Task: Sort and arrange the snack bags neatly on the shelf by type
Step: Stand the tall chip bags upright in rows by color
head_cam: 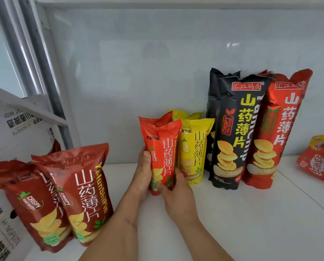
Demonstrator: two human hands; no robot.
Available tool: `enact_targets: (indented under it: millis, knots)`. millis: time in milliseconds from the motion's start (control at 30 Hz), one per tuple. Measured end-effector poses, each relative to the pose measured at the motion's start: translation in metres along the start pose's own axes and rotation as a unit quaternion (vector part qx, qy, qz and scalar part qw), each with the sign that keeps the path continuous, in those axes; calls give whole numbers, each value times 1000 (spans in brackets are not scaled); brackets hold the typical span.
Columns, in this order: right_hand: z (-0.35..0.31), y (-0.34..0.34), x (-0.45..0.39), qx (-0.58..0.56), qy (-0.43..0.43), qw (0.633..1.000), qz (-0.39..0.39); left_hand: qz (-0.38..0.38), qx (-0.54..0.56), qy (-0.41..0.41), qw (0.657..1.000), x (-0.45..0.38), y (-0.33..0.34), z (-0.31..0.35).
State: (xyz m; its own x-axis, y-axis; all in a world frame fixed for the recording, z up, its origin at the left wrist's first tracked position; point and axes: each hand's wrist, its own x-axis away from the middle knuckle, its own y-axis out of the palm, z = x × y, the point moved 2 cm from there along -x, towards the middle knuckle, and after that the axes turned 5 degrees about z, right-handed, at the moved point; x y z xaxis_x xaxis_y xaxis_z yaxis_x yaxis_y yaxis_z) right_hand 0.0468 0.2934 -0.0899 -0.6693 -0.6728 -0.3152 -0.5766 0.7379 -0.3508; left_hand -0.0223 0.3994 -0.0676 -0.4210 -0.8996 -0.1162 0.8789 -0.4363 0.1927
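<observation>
A small bright-red snack bag [162,147] stands upright on the white shelf [232,213], with a second red one close behind it. My left hand [143,171] grips its left side and my right hand [173,194] holds its lower right corner. Touching it on the right stands a small yellow bag [194,149], another yellow one behind. Further right stand a tall black bag [232,129] and a tall red bag [274,129], upright against the wall. Two dark-red bags [85,193] lean at the left front.
A red and yellow packet [319,159] lies at the far right edge. White cardboard boxes [16,129] with printed text stand at the left, beside a grey metal shelf post [50,72]. The grey back wall [157,63] closes the shelf.
</observation>
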Motion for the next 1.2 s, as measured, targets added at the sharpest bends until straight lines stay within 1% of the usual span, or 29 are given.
enact_targets:
  millis: [100,200,367,467,733,967,1200]
  knots:
    - [0,3,-5,21,0,1000,17,3,-9,26,1000,-6,0,3]
    - [0,7,-8,41,-5,998,37,22,-20,56,998,-10,-2,2]
    - [-1,11,-10,45,-11,997,58,63,-56,95,992,-5,-1,4]
    - [-2,11,-10,36,-9,997,65,68,-91,118,987,-3,0,5]
    - [-1,15,-13,39,-1,997,69,43,-86,123,988,-9,7,10]
    - [-1,14,-16,46,11,995,83,34,-102,109,988,-13,7,10]
    - [-2,13,-17,66,25,993,92,22,-88,85,992,-18,9,7]
